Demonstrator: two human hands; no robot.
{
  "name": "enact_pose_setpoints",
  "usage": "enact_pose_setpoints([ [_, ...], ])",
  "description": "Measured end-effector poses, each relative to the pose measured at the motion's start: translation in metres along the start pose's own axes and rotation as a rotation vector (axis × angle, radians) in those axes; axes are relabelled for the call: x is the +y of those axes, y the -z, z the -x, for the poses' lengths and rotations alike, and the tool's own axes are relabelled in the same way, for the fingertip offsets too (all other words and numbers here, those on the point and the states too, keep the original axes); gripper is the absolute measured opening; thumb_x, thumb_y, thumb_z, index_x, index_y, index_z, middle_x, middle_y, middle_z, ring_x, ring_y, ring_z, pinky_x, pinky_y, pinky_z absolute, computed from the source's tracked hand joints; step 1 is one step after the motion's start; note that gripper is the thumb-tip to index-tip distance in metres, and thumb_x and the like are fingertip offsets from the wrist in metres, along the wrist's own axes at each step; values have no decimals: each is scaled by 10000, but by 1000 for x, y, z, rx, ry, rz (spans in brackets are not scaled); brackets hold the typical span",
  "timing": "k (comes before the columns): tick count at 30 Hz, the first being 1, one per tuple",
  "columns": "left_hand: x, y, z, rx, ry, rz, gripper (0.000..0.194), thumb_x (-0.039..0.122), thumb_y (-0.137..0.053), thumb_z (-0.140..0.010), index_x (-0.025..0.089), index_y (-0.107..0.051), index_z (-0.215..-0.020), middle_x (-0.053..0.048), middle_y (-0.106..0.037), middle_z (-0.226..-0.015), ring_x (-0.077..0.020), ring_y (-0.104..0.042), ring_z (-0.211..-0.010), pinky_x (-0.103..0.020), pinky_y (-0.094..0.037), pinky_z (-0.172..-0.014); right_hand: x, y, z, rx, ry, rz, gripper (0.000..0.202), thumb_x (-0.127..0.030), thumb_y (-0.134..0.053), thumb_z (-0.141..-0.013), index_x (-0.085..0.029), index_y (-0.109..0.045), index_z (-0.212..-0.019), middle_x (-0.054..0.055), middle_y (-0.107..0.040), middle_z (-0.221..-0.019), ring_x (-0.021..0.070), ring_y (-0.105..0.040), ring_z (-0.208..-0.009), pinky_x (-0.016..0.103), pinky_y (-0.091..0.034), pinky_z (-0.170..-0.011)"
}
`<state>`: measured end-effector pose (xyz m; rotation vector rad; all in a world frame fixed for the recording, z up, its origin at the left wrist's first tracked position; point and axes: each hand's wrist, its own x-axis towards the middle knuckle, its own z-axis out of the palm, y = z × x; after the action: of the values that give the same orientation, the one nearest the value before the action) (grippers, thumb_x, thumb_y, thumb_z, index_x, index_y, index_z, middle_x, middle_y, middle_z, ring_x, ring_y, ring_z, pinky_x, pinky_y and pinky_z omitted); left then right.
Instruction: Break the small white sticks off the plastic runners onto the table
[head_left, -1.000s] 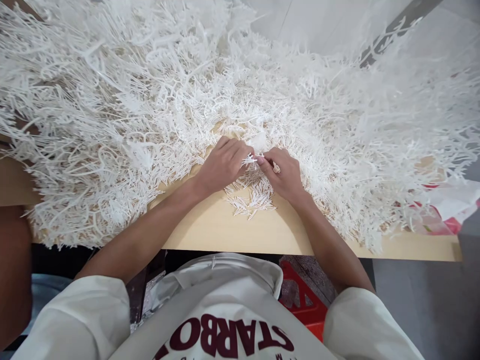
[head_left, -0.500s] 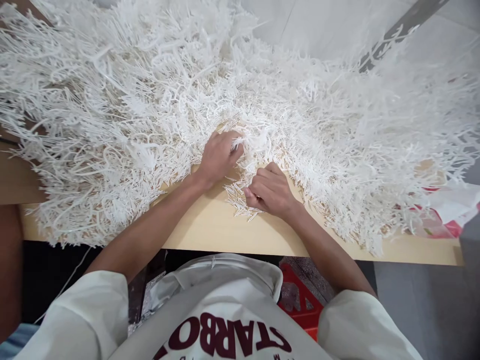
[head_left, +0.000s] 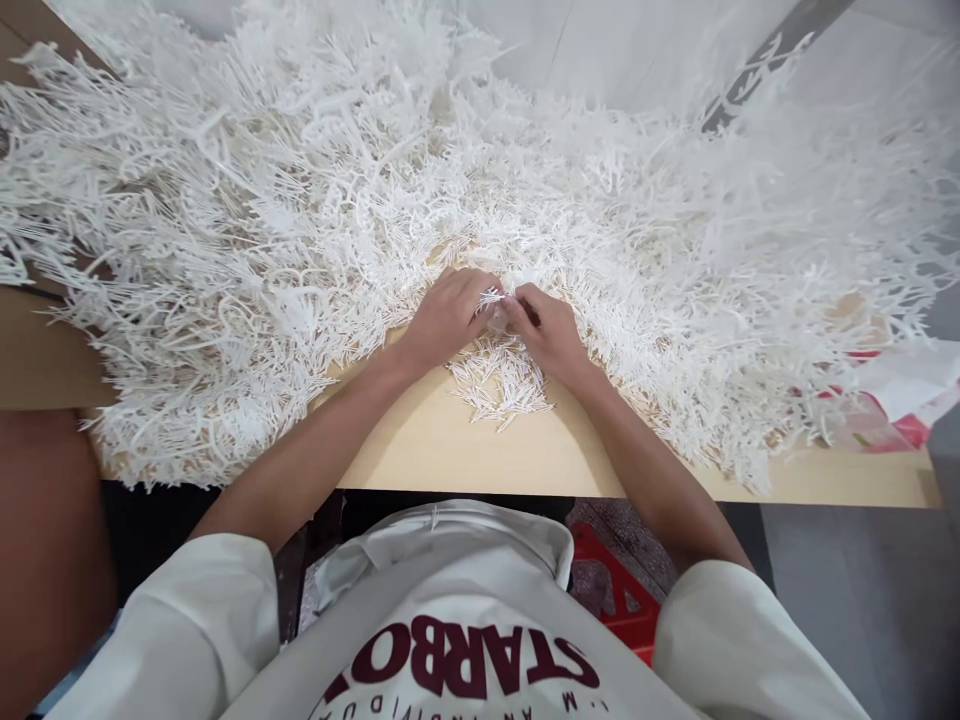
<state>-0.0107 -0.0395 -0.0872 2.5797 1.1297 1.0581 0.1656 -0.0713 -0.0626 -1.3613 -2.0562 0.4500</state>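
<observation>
Both hands meet over the table (head_left: 442,445), and I take that meeting point as the centre of my dial, twelve straight ahead. Coming in from eight o'clock, the left hand (head_left: 447,312) is nearly closed, with a small bunch of white sticks (head_left: 491,297) poking out from its thumb and fingertips. Coming in from four, the right hand (head_left: 553,332) has its fingers curled and its thumb and forefinger drawn together beside that bunch; I cannot tell whether they grip anything. Something translucent shows between the hands, too indistinct for me to name. At six o'clock, just below them, a loose pile (head_left: 502,382) of similar sticks lies on the wood. A great heap (head_left: 337,180) of white strands and sticks, many branching, sweeps from eight through twelve round to four.

For writing, I look to six o'clock: the wearer's pale shirt (head_left: 480,560) carries dark red lettering (head_left: 480,655), upside down to me. I read "STARBO", the next letter lost in a fold, and beneath it, in smaller type, "I'M AN INDIVIDU", cut off. A red and white plastic wrapper (head_left: 904,395) lies just past three, nothing legible on it. Red plastic (head_left: 619,600) shows under the table at five.
</observation>
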Motion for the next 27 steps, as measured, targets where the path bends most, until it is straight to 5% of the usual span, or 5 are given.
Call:
enact_pose_setpoints([
  [6,2,-5,1,23,-49,-145,330,395,-329,-970,188,-582,-928,-48,-693,-864,-181,-618,-833,-351,-412,-804,0,0,0,54,127,184,284,-277,-446,-881,-200,-398,-612,-49,-423,-533,66,-313,-475,240,-249,-498],
  [12,-14,4,-7,154,351,32,441,523,-289,-957,197,-584,-927,-42,-677,-826,-174,-618,-791,-357,-443,-822,-21,-4,14,16,411,147,334,-240,-430,-867,-195,-409,-537,-59,-351,-455,60,-272,-436,239,-234,-463],
  [19,-10,9,-8,57,277,243,428,555,-296,-948,226,-569,-976,-14,-670,-783,-139,-624,-750,-305,-489,-767,-2,0,3,179,-116,-80,520,-538,-493,-886,-178,-475,-512,-46,-371,-459,62,-347,-459,243,-274,-486],
  [23,-8,7,-5,39,209,170,418,519,-293,-961,210,-563,-1041,-48,-688,-1002,-149,-628,-956,-314,-472,-889,1,-3,0,242,-77,-166,329,-525,-582,-837,-206,-639,-778,-36,-507,-599,79,-435,-535,244,-362,-541],
  [27,-9,3,-2,50,144,116,400,482,-300,-970,194,-565,-1051,-60,-679,-1057,-148,-613,-1016,-303,-454,-918,-3,-5,0,198,-93,-259,324,-525,-614,-816,-205,-636,-764,-26,-574,-674,75,-466,-562,239,-387,-555],
])
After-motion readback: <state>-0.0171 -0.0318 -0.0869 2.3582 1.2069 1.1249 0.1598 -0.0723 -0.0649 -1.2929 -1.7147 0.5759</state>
